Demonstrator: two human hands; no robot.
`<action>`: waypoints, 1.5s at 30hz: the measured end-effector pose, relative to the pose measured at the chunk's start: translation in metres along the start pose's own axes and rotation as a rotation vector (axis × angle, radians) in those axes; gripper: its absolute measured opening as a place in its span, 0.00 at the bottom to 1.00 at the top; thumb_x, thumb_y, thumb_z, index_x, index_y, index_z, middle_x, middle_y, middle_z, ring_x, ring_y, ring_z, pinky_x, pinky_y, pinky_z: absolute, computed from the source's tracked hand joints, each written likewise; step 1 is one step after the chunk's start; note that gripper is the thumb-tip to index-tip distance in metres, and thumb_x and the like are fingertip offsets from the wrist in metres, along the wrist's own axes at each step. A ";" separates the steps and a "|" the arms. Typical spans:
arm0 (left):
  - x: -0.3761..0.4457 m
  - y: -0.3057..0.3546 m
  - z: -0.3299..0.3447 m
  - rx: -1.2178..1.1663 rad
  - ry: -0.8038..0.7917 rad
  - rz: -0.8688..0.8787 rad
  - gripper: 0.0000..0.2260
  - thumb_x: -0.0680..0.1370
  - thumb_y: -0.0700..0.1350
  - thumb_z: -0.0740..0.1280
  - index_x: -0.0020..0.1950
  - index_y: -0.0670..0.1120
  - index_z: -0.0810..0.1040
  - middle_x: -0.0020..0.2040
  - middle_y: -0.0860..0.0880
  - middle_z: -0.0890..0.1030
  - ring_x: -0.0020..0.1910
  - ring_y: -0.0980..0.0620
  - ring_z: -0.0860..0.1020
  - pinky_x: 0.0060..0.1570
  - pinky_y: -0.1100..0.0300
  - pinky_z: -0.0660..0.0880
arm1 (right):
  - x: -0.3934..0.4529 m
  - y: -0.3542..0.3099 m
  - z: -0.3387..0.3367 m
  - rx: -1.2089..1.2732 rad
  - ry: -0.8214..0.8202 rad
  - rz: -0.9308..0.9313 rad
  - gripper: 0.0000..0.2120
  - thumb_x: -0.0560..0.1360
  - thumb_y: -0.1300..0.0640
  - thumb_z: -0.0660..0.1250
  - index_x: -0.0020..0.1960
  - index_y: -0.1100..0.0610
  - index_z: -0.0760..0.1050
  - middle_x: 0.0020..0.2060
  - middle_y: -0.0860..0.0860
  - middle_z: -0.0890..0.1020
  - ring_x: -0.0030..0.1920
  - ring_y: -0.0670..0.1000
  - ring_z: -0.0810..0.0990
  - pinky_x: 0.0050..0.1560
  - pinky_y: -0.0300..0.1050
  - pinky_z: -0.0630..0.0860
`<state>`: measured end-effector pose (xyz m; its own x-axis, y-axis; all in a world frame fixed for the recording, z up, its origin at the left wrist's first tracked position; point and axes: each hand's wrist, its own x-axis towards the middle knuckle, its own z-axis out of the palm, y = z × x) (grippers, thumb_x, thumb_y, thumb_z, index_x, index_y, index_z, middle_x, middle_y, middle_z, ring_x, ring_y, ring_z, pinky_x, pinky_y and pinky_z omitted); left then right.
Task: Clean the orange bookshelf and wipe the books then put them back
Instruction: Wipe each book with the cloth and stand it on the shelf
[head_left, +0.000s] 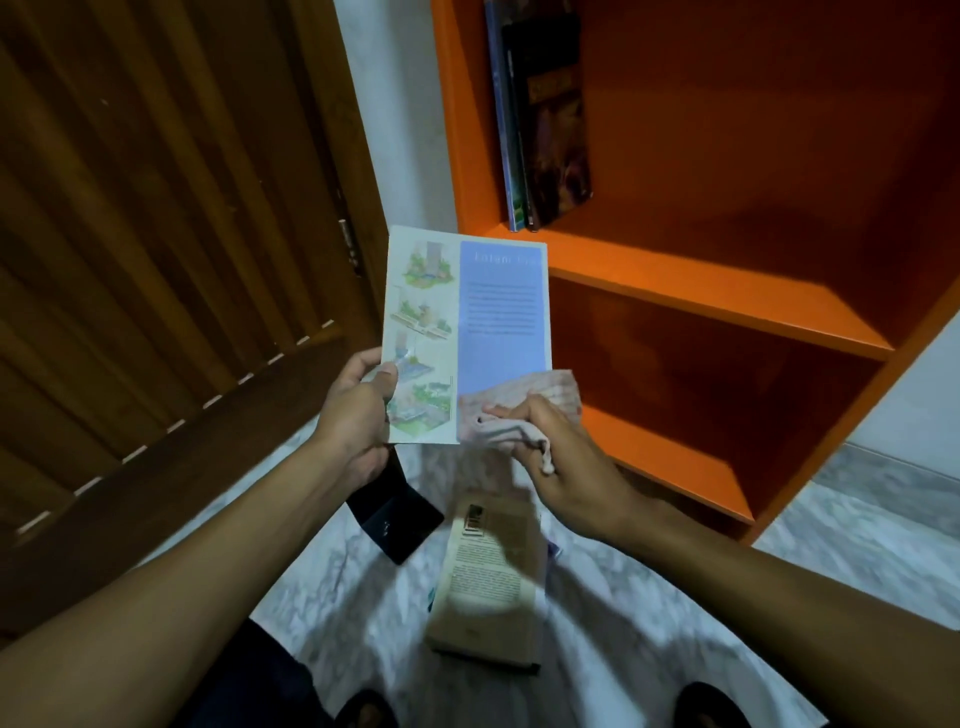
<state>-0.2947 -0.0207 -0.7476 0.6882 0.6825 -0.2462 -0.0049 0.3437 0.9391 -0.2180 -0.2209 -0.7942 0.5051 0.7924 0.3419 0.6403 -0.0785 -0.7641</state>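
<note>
Left hand (358, 415) gripping book (467, 332) by near-left edge; right hand (561, 457) closed around cloth (519, 410). Best wiped flat, near to far.

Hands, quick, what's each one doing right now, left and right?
Left hand: closed on the lower left edge of the illustrated book, holding it up.
Right hand: closed on a pinkish cloth pressed to the book's lower right corner.

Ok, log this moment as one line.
left hand: holds book | right hand: cloth on cover | shelf: two books
</note>
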 end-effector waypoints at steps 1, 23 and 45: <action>0.000 0.002 -0.002 0.003 0.004 0.005 0.06 0.84 0.42 0.59 0.57 0.47 0.75 0.49 0.46 0.84 0.38 0.50 0.85 0.31 0.53 0.81 | -0.002 -0.005 0.001 -0.009 0.001 -0.016 0.11 0.82 0.55 0.59 0.49 0.38 0.62 0.49 0.38 0.75 0.53 0.35 0.72 0.49 0.41 0.70; -0.033 -0.012 0.024 0.418 -0.383 0.193 0.07 0.84 0.45 0.59 0.54 0.49 0.77 0.47 0.43 0.86 0.45 0.42 0.85 0.40 0.44 0.80 | 0.069 -0.028 -0.063 0.107 0.748 0.091 0.11 0.82 0.61 0.57 0.57 0.45 0.66 0.54 0.50 0.76 0.54 0.53 0.76 0.56 0.58 0.76; 0.005 0.003 0.018 -0.043 -0.066 0.039 0.06 0.83 0.42 0.61 0.54 0.48 0.77 0.54 0.43 0.83 0.49 0.43 0.83 0.51 0.40 0.80 | 0.011 -0.023 0.013 -0.048 -0.065 -0.117 0.11 0.79 0.59 0.60 0.60 0.49 0.67 0.52 0.44 0.74 0.54 0.47 0.74 0.53 0.50 0.74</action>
<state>-0.2780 -0.0284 -0.7417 0.7332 0.6523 -0.1920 -0.0625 0.3458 0.9362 -0.2343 -0.2027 -0.7800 0.3882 0.8351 0.3897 0.7202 -0.0110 -0.6937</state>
